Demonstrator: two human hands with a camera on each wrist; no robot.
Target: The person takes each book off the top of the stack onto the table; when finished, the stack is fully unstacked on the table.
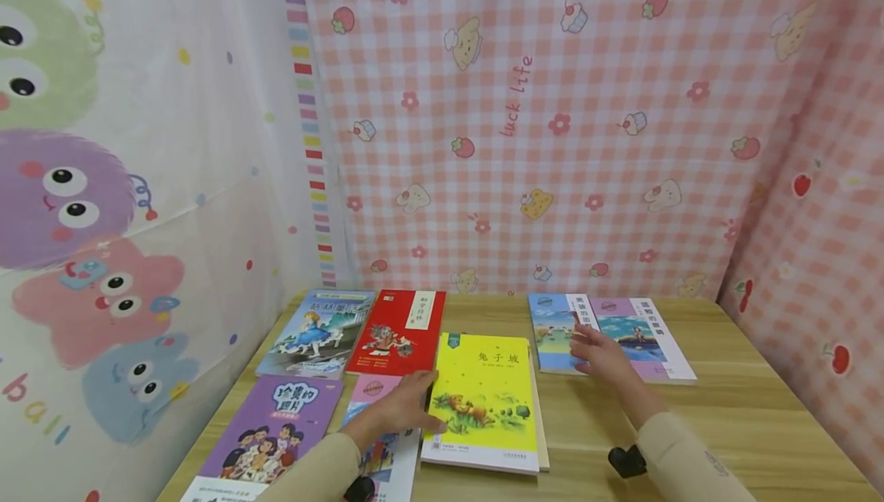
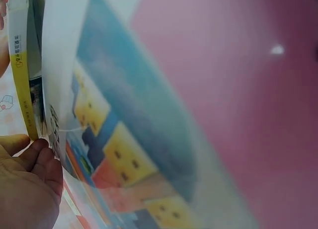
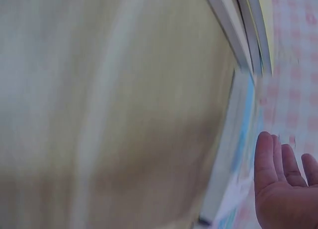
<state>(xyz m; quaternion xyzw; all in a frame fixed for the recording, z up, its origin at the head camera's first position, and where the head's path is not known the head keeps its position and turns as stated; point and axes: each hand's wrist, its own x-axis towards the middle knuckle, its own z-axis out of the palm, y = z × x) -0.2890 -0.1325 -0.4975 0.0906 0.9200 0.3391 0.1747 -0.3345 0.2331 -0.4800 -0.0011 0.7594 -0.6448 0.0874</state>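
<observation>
My left hand [image 1: 400, 408] rests flat-fingered against the yellow book's [image 1: 483, 402] left edge; the book's long axis runs away from me. My right hand [image 1: 601, 355], relaxed, touches the blue book [image 1: 552, 329] right of it.

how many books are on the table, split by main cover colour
yellow book: 1
red book: 1
purple book: 1
blue illustrated book: 1
pink-topped book under the left hand: 1
blue-and-white book under the right hand: 1
purple-and-white book: 1
total: 7 books on the table
</observation>
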